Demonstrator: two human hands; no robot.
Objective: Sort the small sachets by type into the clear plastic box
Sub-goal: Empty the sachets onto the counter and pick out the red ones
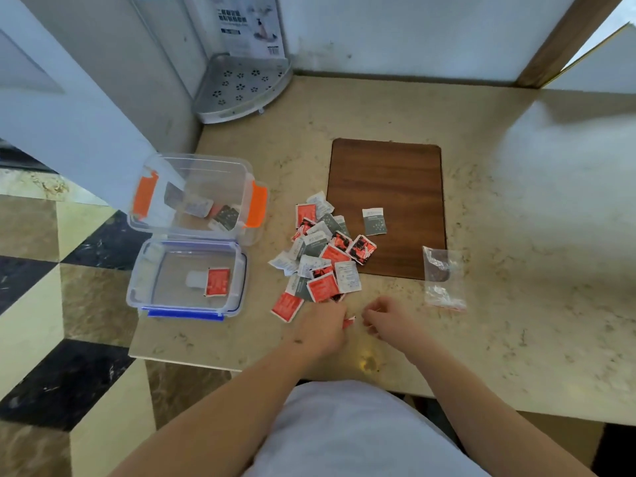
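A pile of small sachets [321,251], red, grey-green and white, lies on the beige counter. One grey-green sachet [374,221] lies apart on the brown mat. The clear box with orange clips [196,196] holds a few grey sachets. The clear box with blue clips [187,277] holds one red sachet [217,282]. My left hand [321,327] sits at the pile's near edge, fingers curled round a red sachet whose corner shows at its right side. My right hand [382,320] is just to the right, fingers curled, and whether it holds anything is unclear.
A brown wooden mat [387,180] lies behind the pile. An empty clear plastic bag [442,277] lies to the right of it. A white corner shelf rack [241,87] leans in the back corner. The counter's left edge drops to a checkered floor.
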